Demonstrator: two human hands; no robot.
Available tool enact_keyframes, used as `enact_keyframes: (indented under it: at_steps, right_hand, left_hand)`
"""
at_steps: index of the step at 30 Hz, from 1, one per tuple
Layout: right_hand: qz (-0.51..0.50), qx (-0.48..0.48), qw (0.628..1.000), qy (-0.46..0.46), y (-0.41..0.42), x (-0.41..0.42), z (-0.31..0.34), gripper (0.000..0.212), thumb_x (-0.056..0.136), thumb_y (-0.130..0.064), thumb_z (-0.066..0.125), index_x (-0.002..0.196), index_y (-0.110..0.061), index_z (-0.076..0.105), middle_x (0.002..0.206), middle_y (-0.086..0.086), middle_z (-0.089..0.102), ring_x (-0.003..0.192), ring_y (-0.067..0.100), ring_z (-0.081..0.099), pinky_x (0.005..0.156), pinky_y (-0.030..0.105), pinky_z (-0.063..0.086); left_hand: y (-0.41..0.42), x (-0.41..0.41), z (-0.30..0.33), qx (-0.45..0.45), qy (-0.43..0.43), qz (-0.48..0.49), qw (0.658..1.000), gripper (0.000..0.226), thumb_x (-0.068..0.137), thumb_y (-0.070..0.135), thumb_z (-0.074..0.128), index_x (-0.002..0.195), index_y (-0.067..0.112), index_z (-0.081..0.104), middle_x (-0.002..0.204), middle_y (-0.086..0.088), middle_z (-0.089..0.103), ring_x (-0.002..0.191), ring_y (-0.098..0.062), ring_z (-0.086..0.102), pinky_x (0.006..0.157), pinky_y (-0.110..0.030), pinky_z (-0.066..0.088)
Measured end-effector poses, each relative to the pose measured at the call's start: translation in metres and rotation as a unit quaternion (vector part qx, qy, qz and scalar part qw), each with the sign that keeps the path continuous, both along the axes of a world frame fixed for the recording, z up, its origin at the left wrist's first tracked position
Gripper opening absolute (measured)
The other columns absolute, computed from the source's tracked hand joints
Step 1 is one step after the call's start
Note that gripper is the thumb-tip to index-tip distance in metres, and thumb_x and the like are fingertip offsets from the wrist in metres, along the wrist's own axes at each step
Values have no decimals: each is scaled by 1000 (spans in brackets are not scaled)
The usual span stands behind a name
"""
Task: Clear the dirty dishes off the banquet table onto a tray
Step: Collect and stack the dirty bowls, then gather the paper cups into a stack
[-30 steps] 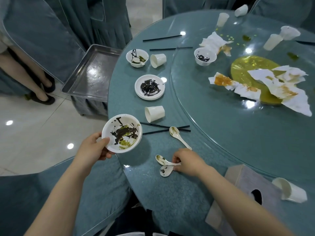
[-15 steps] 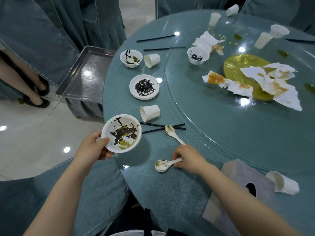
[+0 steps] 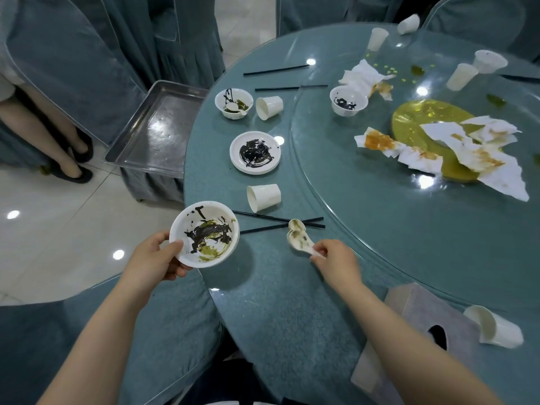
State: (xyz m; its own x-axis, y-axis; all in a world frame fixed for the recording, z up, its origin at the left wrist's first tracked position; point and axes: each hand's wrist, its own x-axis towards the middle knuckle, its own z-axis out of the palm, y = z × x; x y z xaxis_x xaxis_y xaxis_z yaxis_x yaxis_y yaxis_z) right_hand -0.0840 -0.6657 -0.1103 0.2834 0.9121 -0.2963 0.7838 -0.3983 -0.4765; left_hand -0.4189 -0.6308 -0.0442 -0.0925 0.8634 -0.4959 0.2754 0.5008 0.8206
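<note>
Since the earlier frame the right hand (image 3: 336, 260) has carried its white spoon (image 3: 301, 242) away from the near edge and up beside the second spoon (image 3: 296, 225), which lies on the crossed black chopsticks (image 3: 280, 223); the two bowls of the spoons now touch or overlap. The fingers pinch the spoon handle, probably so both spoons can be gathered together.

The left hand (image 3: 155, 258) grips the dirty bowl (image 3: 204, 233) by its rim, thumb on the inner edge. It holds the bowl level, left of the chopsticks at the edge of the worktop (image 3: 263, 287), I think ready to receive the spoons.

The metal tray (image 3: 157, 130) stands far left of the chopsticks, beyond the edge of the worktop, and nothing is on it yet. Just beyond the chopsticks lies a tipped paper cup (image 3: 264, 197), and further on a stained plate (image 3: 255, 152) and a small bowl (image 3: 233, 103). All these are waiting to be cleared.
</note>
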Motion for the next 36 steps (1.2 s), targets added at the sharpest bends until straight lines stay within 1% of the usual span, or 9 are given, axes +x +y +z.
enact_keyframes:
  at_steps: [3, 6, 12, 17, 22, 24, 27, 30, 36]
  right_hand:
    - [-43, 6, 999, 17, 13, 1, -2, 9, 82, -24, 69, 90, -24, 65, 85, -7, 61, 76, 14, 55, 63, 26, 35]
    - [-54, -8, 998, 22, 23, -4, -8, 12, 82, -25, 70, 93, -20, 67, 85, -3, 64, 81, 18, 60, 64, 25, 38]
    - [2, 49, 998, -49, 43, -19, -1, 34, 80, -33, 71, 110, -23, 58, 110, -1, 52, 107, 21, 47, 81, 31, 42]
    - [119, 103, 985, -71, 85, -46, 15, 56, 84, -21, 66, 135, -19, 43, 135, 2, 45, 124, 24, 39, 102, 35, 36]
    - [211, 43, 972, -98, 131, -77, 14, 77, 85, 0, 52, 150, -22, 18, 159, 0, 13, 145, 23, 14, 113, 39, 25]
    - [226, 26, 966, -120, 141, -83, 10, 74, 86, 1, 50, 150, -20, 17, 158, 1, 18, 145, 24, 15, 112, 39, 27]
    - [223, 41, 964, -136, 145, -86, 8, 62, 86, -6, 54, 142, -18, 32, 143, 3, 39, 132, 26, 33, 102, 37, 36]
    - [169, 47, 982, -74, 138, -86, 13, 54, 80, -17, 65, 129, -20, 43, 129, 3, 48, 118, 27, 43, 93, 37, 41]
    - [42, 111, 993, 10, 83, -59, 41, 50, 72, -22, 71, 115, -25, 44, 117, -2, 54, 105, 25, 53, 75, 31, 40]
  left_hand:
    - [-1, -3, 2, 1, 3, 5, 1000, 20, 94, 15, 49, 111, 18, 58, 57, -7, 67, 42, -13, 56, 44, -23, 43]
    - [-1, -4, 3, -2, 4, 13, 1000, 19, 94, 15, 49, 109, 19, 58, 58, -7, 68, 42, -13, 56, 46, -24, 43]
    - [0, -3, 5, -8, 2, 22, 1000, 19, 94, 14, 49, 109, 18, 58, 57, -8, 67, 42, -14, 56, 45, -24, 43]
    - [4, 3, 12, -8, -1, 16, 1000, 17, 94, 12, 48, 107, 15, 58, 56, -8, 67, 40, -14, 55, 41, -21, 42]
    - [10, 4, 28, 9, -1, 1, 1000, 16, 94, 13, 49, 106, 17, 59, 58, -8, 67, 42, -15, 55, 41, -20, 42]
    - [14, 2, 34, 15, 1, -2, 1000, 16, 94, 13, 49, 106, 17, 59, 59, -9, 68, 43, -15, 55, 41, -20, 42]
    - [20, -5, 40, 24, 5, 2, 1000, 15, 94, 13, 49, 104, 19, 59, 57, -8, 67, 42, -14, 55, 43, -22, 42]
    - [20, -8, 42, 31, 1, -6, 1000, 15, 94, 13, 49, 103, 19, 59, 57, -8, 66, 42, -15, 55, 45, -25, 41]
    - [22, 11, 42, 36, -36, -60, 997, 14, 94, 13, 50, 103, 19, 59, 57, -12, 66, 40, -15, 54, 42, -23, 41]
